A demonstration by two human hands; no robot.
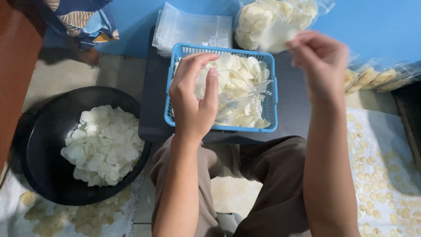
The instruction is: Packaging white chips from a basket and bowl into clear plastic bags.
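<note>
the left hand [193,98] hangs over the blue basket [175,94] of pale chips [239,77], fingers curled and pinching the edge of a clear bag [237,98]. the right hand [320,59] is raised, fingers pinched on a filled bag [267,22] (blurred). a black bowl [39,149] of chips sits left.

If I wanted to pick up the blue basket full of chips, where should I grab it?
Probably by the two short side rims of the blue basket, one hand from each side. The rim forms a lip to hook fingers under, the chips are heaped in the middle, and the left hand hovers over the left part.
</note>
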